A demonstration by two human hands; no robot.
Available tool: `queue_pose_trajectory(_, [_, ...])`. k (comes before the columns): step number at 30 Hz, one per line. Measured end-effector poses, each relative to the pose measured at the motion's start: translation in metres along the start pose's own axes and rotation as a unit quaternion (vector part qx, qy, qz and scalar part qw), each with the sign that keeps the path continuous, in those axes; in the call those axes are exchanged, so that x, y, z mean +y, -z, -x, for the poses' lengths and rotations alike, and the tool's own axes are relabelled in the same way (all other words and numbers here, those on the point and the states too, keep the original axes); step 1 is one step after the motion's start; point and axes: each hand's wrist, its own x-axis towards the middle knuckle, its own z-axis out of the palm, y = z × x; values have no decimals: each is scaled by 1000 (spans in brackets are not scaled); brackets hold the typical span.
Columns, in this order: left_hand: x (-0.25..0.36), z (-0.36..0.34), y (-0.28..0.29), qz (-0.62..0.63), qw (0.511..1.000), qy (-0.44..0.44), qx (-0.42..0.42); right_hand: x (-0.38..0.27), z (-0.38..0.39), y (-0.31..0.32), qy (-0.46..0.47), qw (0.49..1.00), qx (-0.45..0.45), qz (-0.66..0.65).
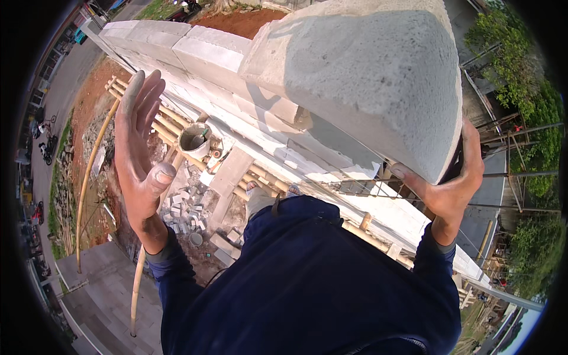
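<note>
A large light-grey concrete block [373,77] looms close in front of me at the upper right, tilted above the wall. My right hand [452,183] grips its near right end, thumb along the lower edge and fingers round the outer side. Out to the left, my left hand [139,148] is raised and open, fingers stretched upward, apart from the block. The wall of pale blocks [160,35] runs from the far left to the lower right. Whether the held block rests on the wall at its far side is hidden.
Below me are bamboo scaffold poles [168,118], a plank [232,177] and a bucket [195,140] with tools beside it. Broken block pieces [186,207] lie on the ground. A bent bamboo pole [94,171] rises at left. Metal bars [509,174] and trees stand at right.
</note>
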Motion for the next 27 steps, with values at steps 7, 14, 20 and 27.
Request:
queue_pose_trajectory(7, [-108,79,35,67,961,250,95,53,-9,-18,-98,993,12,61])
queue_pose_trajectory(14, [-170,122,31,99,921,364,99,103,-1,-57,-98,980,-62,160])
queue_pose_trajectory(20, [-179,147,18,121,902,397,122,119,1,-98,-126,968,-148,159])
queue_pose_trajectory(27, [-187,209,49,119,864,446,201,128,11,-111,-140,957,-214,138])
